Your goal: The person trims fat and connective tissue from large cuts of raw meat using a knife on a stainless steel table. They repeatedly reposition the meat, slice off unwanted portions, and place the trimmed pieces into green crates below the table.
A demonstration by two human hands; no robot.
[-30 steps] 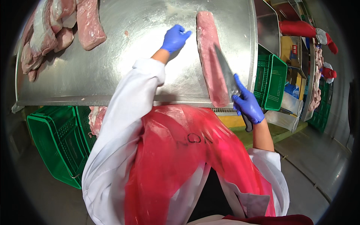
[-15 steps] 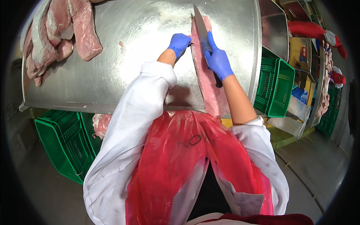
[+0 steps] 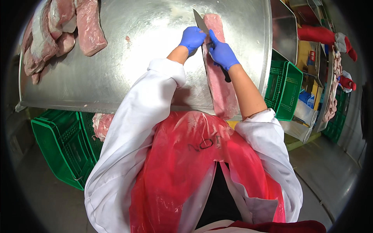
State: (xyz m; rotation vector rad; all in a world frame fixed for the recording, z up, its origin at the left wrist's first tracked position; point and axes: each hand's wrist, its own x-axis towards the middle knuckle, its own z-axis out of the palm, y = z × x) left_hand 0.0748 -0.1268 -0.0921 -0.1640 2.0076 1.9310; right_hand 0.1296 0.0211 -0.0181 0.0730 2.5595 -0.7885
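Observation:
A long pale-pink meat loin (image 3: 218, 81) lies lengthwise on the steel table (image 3: 147, 77), its near end at the table's front edge. My right hand (image 3: 223, 54), in a blue glove, is closed around a knife (image 3: 199, 20), index finger stretched along the blade. The blade points away and leftward across the loin's far left edge; the black handle's end sticks out below the palm. My left hand (image 3: 192, 39), also blue-gloved, is closed at that same edge, beside the blade. Its fingertips seem to pinch the meat's edge, though they are partly hidden.
Several cuts of meat (image 3: 52, 35) are heaped at the table's far left. Green crates stand below the table at left (image 3: 64, 147) and beside it at right (image 3: 289, 91). More meat (image 3: 103, 126) shows by the left crate. Another person's red sleeve (image 3: 316, 35) appears at far right.
The knife has swung leftward and come nearer, its tip now past the loin's left edge. My left hand has shifted right and slightly away, close to the blade.

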